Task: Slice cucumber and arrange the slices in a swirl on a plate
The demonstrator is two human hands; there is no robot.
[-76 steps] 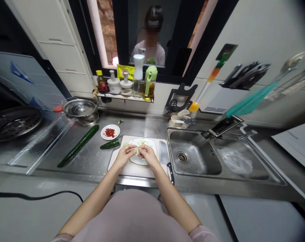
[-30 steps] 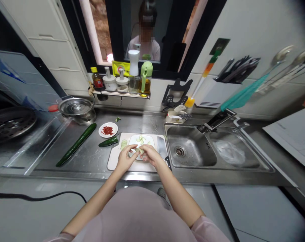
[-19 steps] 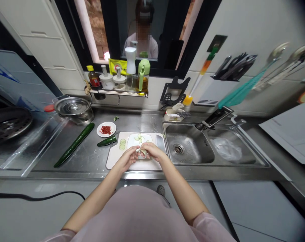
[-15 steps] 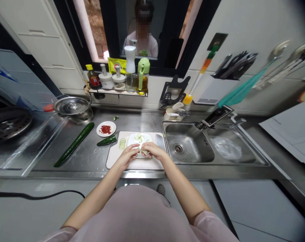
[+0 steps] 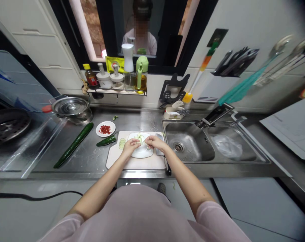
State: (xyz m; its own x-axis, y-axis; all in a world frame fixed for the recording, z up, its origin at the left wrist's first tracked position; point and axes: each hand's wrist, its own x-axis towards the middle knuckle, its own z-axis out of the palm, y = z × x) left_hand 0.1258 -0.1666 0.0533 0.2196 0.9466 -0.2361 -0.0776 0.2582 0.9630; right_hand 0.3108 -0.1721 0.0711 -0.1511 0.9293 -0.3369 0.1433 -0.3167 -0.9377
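Several thin cucumber slices (image 5: 140, 136) lie toward the far side of a white plate (image 5: 142, 154), which sits on a pale cutting board (image 5: 119, 161). My left hand (image 5: 130, 148) is over the plate's left side, thumb and fingers pinched close to the slices; what they hold is too small to make out. Across from it, my right hand (image 5: 154, 142) is curled with its fingertips together, and a pale cucumber slice shows under its fingers. More round slices (image 5: 122, 143) overlap on the board's left. A knife (image 5: 160, 144) lies along the board's right edge, partly hidden by my right arm.
A cut cucumber piece (image 5: 106, 141) and a whole cucumber (image 5: 74, 145) lie left of the board. Behind them are a small plate of chopped red bits (image 5: 105, 129) and a lidded steel pot (image 5: 73, 109). The double sink (image 5: 190, 144) is right; a condiment shelf (image 5: 117, 91) hangs behind.
Both hands have moved away from me, toward the plate's far side, and the near half of the plate now shows. The knife's handle has come into view beside my right arm.
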